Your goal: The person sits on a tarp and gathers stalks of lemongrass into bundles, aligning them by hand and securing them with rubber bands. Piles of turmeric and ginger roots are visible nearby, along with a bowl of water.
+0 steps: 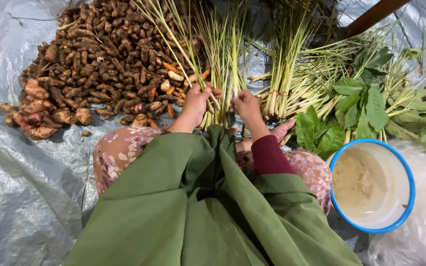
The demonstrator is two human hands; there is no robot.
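- Head view is looking down past a green garment [183,216] onto a grey tarp [20,187], and at far left a heap of brown turmeric roots [99,59] is sitting on that tarp.
- Left hand [196,101] is gripping now, fingers curled tight around the pale lower stalks of a lemongrass bundle [220,64], just beside the root heap.
- Right hand [245,104] is clutching the same bundle from the other side, fingers folded shut on the stalks; both hands are working almost touching, right above the knees.
- Lemongrass bundle is standing nearly upright between the two hands, its green blades fanning up and away from the person.
- More tied lemongrass bunches [284,79] are lying just right of the hands, with broad green leaves [361,108] spreading over them.
- Blue-rimmed white bowl [406,170] is resting at lower right, holding cloudy beige liquid, near the leaves.
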